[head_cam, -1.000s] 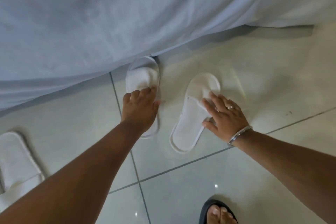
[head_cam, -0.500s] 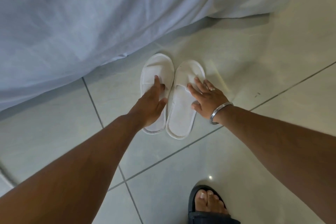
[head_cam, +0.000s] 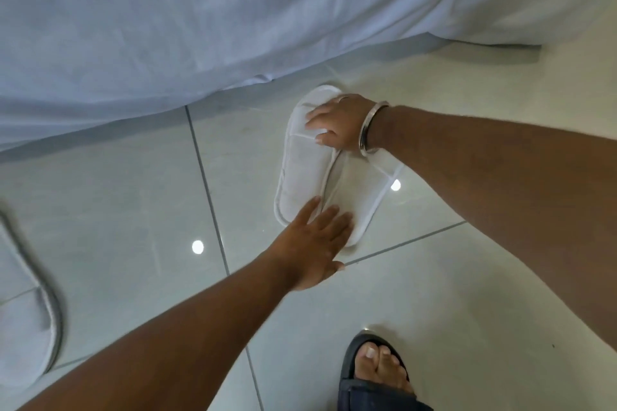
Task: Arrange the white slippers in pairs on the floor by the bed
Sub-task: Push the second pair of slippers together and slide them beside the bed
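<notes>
Head view: paired slippers (head_cam: 302, 170) lie toes toward the bed (head_cam: 200, 27), both hands' (head_cam: 312, 240) grip released, flat.

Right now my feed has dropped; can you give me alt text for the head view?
Two white slippers lie side by side on the tiled floor just below the hanging bedsheet. The right hand presses flat on their toe ends and the left hand on their heels. Another white slipper lies at the far left edge, and a foot in a dark sandal stands below.
</notes>
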